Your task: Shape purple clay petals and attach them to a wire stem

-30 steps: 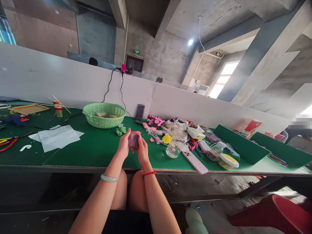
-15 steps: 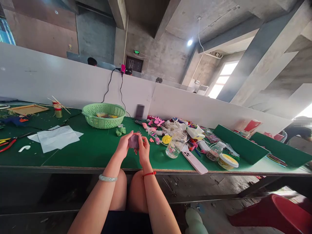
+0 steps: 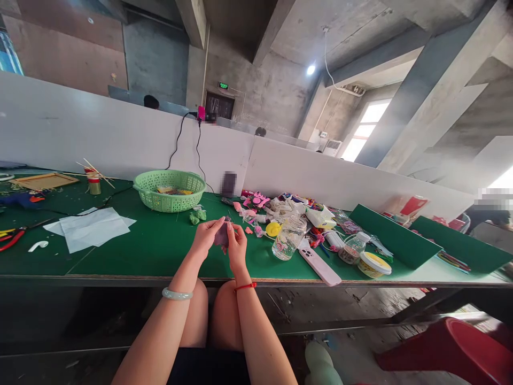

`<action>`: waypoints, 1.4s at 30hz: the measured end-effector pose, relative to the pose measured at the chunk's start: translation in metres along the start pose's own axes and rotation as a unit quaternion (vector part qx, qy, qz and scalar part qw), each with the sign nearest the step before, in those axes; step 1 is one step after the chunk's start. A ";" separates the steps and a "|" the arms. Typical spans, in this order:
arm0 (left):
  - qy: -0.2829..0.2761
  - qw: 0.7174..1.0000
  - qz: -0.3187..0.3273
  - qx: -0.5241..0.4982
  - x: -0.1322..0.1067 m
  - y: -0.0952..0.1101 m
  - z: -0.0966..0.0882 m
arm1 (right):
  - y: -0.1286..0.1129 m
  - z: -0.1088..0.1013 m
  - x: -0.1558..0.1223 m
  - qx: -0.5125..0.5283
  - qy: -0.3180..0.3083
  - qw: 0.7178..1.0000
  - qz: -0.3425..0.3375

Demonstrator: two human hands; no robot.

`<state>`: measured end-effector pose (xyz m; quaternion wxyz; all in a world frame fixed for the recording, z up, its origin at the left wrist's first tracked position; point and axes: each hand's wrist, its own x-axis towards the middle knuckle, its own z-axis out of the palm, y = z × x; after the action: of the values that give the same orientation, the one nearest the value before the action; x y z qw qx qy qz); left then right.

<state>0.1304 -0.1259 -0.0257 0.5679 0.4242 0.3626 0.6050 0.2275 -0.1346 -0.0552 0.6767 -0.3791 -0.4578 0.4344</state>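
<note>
Over the front part of the green table, my left hand (image 3: 205, 236) and my right hand (image 3: 236, 240) together hold a dull purple lump of clay (image 3: 220, 235). The fingers and thumbs of both hands pinch it from either side, so its edges are partly hidden. Just beyond my left hand lies a crumpled green lump (image 3: 197, 215). To the right of my right hand stands a clear plastic jar (image 3: 288, 239), with a yellow round piece (image 3: 273, 229) and small pink pieces (image 3: 249, 230) close by.
A green basket (image 3: 170, 202) stands behind at left, beside white paper sheets (image 3: 94, 230) and red-handled pliers (image 3: 14, 239). A heap of mixed craft bits (image 3: 288, 206) spreads at right, with a pink phone (image 3: 320, 266), a yellow-lidded tub (image 3: 374, 264) and green dividers (image 3: 395, 238).
The purple lump has been turned between my fingers and now shows a narrower, more tilted side. Both hands stay in nearly the same place and keep hold of it.
</note>
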 end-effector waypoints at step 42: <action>-0.002 1.000 -0.005 -0.030 0.007 -0.009 0.000 | -0.001 0.002 0.002 0.000 0.036 0.999 0.009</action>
<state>0.1334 -0.1181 -0.0335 0.5843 0.4060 0.3455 0.6118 0.2260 -0.1334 -0.0528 0.6889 -0.3987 -0.4299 0.4262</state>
